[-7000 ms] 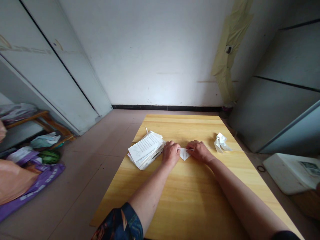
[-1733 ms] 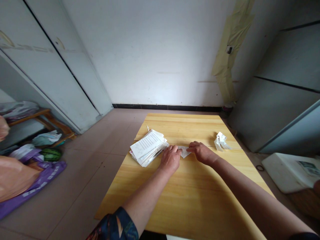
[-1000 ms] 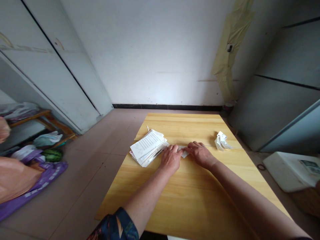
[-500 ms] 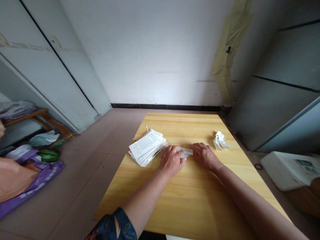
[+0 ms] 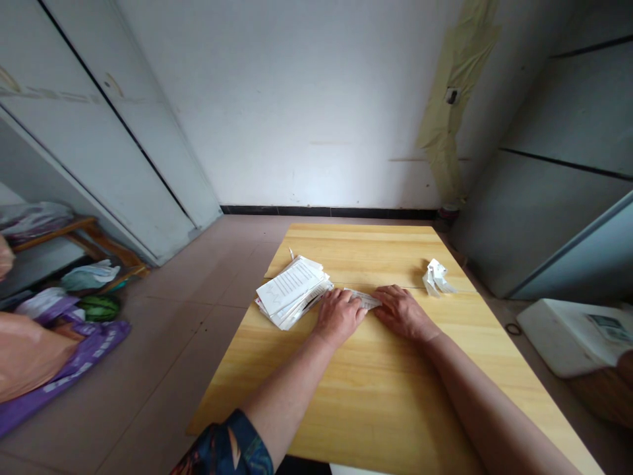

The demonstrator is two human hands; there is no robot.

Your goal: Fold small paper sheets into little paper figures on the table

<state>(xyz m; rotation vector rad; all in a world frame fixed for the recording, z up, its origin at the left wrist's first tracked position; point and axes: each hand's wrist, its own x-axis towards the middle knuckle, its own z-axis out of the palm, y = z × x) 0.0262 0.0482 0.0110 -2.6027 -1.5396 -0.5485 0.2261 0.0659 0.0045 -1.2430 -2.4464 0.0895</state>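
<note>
Paper strip (image 5: 364, 299): one, white, printed with small text, folded into a narrow flat band, lying on the smooth pale wooden table (image 5: 356, 389) near its middle.

Left hand (image 5: 339, 318): open, palm down, fingers together, lying flat over the strip's left end; it grips nothing.

Right hand (image 5: 403, 315): open, palm down, fingers slightly apart, fingertips touching the strip's right end; it grips nothing.

Stack (image 5: 291, 292): one loose pile of white paper sheets with uneven edges, the top sheet printed with lines of text; it sits on the table, just left of the left hand.

Crumpled paper (image 5: 435, 277): one white, creased, angular wad on the table, to the right and farther off than the right hand.

Sleeve (image 5: 227, 445): one, dark blue with a colourful pattern, on the left arm at the near edge of the view.

Floor, left: one green striped watermelon (image 5: 99, 308) beside a purple bag (image 5: 91, 346), with a peach plastic bag (image 5: 24, 356) nearer the left edge.

Floor, right: one white box (image 5: 564, 336), well apart from the table, with a printed sheet on top.

Far wall: one strip of yellow tape (image 5: 455, 86), hanging at the right.
</note>
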